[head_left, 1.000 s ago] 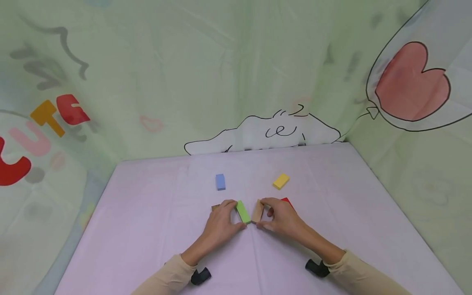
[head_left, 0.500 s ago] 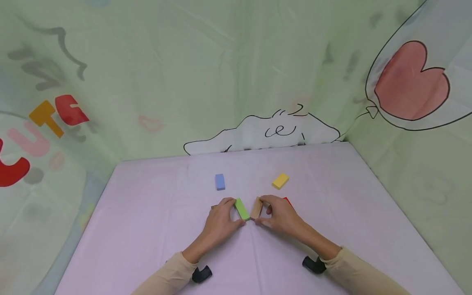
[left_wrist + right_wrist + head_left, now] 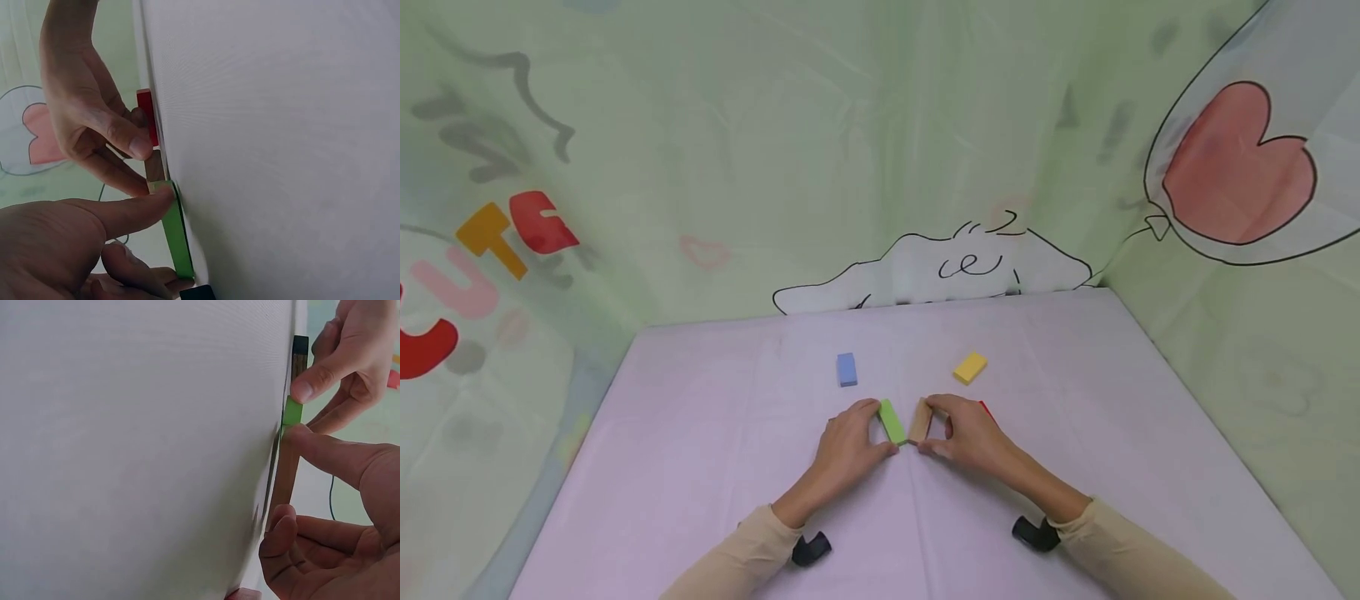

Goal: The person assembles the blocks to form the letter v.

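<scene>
My left hand (image 3: 848, 440) pinches a green block (image 3: 892, 422) lengthwise, thumb at its near end and a finger at the far end. In the same way, my right hand (image 3: 972, 429) grips a plain wooden block (image 3: 920, 421). The two blocks form a V, their near ends touching or almost touching. In the left wrist view, the green block (image 3: 177, 240) lies low along the table surface. The right wrist view shows the wooden block (image 3: 286, 469) between thumb and fingers. A red block (image 3: 987, 410) lies mostly hidden behind my right hand.
A blue block (image 3: 847, 370) and a yellow block (image 3: 970, 367) lie farther back on the pale tabletop (image 3: 700, 467). Beyond the left hand, a brown block with a dark end (image 3: 300, 353) shows in the right wrist view. Printed cloth (image 3: 737, 167) surrounds the table.
Both hands have slid the green and wooden blocks slightly away from me, keeping the V shape. The brown block has become almost hidden behind my left hand in the head view.
</scene>
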`<state>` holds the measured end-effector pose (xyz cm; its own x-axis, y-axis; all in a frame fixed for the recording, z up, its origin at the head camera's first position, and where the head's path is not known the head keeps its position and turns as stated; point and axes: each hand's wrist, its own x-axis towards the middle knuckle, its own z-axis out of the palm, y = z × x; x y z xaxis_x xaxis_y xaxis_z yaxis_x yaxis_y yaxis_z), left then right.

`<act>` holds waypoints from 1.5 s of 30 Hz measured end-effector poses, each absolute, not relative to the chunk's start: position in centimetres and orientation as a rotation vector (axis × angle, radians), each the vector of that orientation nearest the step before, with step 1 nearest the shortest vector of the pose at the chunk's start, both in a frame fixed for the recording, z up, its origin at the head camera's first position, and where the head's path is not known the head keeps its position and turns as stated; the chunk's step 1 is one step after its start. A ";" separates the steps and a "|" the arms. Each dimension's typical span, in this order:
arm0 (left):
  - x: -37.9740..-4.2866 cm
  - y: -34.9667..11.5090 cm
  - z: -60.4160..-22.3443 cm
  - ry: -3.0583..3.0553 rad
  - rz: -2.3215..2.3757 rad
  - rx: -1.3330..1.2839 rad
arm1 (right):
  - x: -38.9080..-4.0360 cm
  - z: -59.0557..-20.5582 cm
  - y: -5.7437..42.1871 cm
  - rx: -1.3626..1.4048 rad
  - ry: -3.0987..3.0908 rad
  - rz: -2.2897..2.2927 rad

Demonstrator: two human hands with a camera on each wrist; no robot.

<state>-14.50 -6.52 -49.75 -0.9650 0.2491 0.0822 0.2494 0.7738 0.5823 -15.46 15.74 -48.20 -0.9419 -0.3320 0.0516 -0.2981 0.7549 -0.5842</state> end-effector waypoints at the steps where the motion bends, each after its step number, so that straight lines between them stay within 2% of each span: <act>1: -14.5 -6.5 -49.8 -2.960 -0.964 -0.416 | -15.5 -48.2 15.7 -0.517 2.886 -0.949; 45: -13.9 -6.4 -49.3 -2.933 -0.925 -0.467 | -15.0 -47.7 16.0 -0.570 2.897 -0.870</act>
<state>-13.93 -6.38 -49.32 -0.9545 0.2736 0.1182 0.2919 0.7783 0.5559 -15.05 16.00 -47.69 -0.9295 -0.3661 0.0444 -0.3300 0.7720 -0.5432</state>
